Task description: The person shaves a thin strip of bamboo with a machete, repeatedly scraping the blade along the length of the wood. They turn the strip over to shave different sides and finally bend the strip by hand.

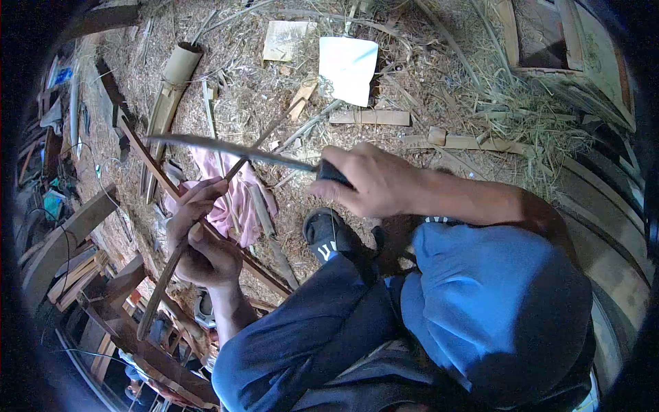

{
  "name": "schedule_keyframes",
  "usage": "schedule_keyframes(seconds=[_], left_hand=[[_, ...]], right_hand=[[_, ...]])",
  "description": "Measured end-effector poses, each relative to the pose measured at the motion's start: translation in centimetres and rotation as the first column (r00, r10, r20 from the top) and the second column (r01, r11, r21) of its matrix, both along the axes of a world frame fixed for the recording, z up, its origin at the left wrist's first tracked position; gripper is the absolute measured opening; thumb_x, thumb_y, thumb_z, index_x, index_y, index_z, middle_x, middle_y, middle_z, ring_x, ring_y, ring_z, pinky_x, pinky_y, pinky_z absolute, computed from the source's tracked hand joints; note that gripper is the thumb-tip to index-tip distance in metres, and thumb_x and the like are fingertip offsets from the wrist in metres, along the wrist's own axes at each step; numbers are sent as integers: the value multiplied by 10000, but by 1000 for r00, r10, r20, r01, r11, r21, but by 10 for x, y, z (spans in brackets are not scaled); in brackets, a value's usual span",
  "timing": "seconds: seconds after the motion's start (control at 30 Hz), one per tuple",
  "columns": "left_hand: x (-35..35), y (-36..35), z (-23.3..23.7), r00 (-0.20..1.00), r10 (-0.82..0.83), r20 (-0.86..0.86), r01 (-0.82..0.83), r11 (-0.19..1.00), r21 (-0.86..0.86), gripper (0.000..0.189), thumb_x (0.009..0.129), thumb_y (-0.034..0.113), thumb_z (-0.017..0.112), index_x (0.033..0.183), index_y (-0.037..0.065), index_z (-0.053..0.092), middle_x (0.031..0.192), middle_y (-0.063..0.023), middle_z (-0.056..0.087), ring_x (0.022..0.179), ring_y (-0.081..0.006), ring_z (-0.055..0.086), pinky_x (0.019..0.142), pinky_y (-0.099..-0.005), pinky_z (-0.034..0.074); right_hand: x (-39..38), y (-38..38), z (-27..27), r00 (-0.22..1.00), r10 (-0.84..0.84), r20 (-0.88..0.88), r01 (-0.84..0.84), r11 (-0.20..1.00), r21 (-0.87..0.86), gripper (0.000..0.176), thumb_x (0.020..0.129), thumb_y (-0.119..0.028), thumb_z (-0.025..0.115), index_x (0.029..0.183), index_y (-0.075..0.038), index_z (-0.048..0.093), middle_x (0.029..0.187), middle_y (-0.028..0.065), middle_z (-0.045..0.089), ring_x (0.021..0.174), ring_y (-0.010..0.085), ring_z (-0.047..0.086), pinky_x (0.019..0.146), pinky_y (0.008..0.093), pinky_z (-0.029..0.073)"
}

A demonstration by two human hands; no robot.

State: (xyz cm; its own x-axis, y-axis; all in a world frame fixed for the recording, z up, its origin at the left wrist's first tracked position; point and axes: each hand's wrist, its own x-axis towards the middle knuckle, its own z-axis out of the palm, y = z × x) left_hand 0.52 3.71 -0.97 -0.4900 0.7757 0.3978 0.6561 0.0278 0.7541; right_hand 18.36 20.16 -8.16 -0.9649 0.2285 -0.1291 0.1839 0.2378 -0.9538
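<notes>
My right hand [367, 180] is closed around the dark handle [331, 172] of a long knife. Its blade [226, 146] points left and crosses over a thin wooden stick [163, 292] in this view. My left hand [206, 240] has its fingers wrapped round that stick, which slants from the lower left up towards the blade. Behind the left hand runs a long reddish-brown wooden strip [152, 161]. A crumpled pink cloth [237, 209] lies on the ground just beyond the left hand, partly hidden by it.
Shavings and straw cover the ground. Ahead lie a white sheet [348, 69], a flat wood piece [371, 117] and a split bamboo tube [168, 89]. A wooden frame [127, 323] and beams stand at the left. Long curved strips [604, 237] lie at the right.
</notes>
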Motion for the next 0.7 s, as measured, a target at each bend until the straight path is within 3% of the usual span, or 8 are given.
schedule_keyframes(seconds=[0.1,0.17,0.37,0.43,0.47,0.5,0.63,0.7], left_hand=[[2,0,3,1000,2,6,-2,1000,-13,306,1017,263,363,1004,-28,459,912,-256,638,897,-342,644,822,-437,510],[0,0,6,1000,1,-26,-2,999,-51,306,1018,265,362,1000,-26,456,912,-257,636,894,-342,648,814,-438,516],[-3,3,1,997,-69,-42,69,998,-12,324,1020,279,352,973,-26,452,893,-250,639,858,-340,658,773,-433,534],[0,6,0,1000,17,23,-18,1000,13,331,1018,278,361,981,-36,457,885,-257,638,853,-345,656,785,-443,533],[-2,6,0,1000,-5,-5,5,1000,2,333,1017,279,366,984,-39,458,883,-260,637,850,-346,655,786,-443,533],[-3,6,2,999,-32,-33,32,999,-15,335,1016,280,372,986,-42,459,881,-263,636,846,-347,654,787,-444,533],[-2,4,-1,999,0,46,-2,999,37,346,1014,295,382,977,-41,458,879,-262,636,839,-342,653,780,-438,531],[-4,6,-2,1000,-22,-9,22,1000,20,357,1014,311,382,968,-36,454,875,-260,635,827,-338,653,764,-428,536]], right_hand=[[2,-5,-2,997,36,-68,-36,999,12,386,944,-357,555,836,9,495,487,99,496,385,243,499,430,397,406],[6,-7,-24,989,20,147,-9,997,-74,413,948,-376,541,826,16,495,499,120,493,405,251,488,445,412,406],[11,-4,-41,970,-158,187,153,987,42,401,952,-374,533,836,9,513,501,129,494,442,230,517,452,413,395],[2,0,-5,985,61,162,-30,982,-185,363,939,-347,566,855,2,517,499,129,501,443,245,531,457,413,400],[4,-6,-10,999,29,-41,-32,997,-66,382,945,-375,547,876,-1,513,491,88,499,439,219,535,441,392,400],[5,-9,-17,999,28,-41,-31,997,-70,382,945,-375,547,876,-1,513,491,88,499,439,219,535,441,392,400],[2,-17,-82,948,-174,265,187,982,-22,439,954,-433,506,864,-4,486,525,70,463,480,199,490,454,401,401],[6,-8,-83,956,-206,209,195,978,70,403,955,-396,517,849,-10,475,512,73,449,460,208,482,459,405,405]])
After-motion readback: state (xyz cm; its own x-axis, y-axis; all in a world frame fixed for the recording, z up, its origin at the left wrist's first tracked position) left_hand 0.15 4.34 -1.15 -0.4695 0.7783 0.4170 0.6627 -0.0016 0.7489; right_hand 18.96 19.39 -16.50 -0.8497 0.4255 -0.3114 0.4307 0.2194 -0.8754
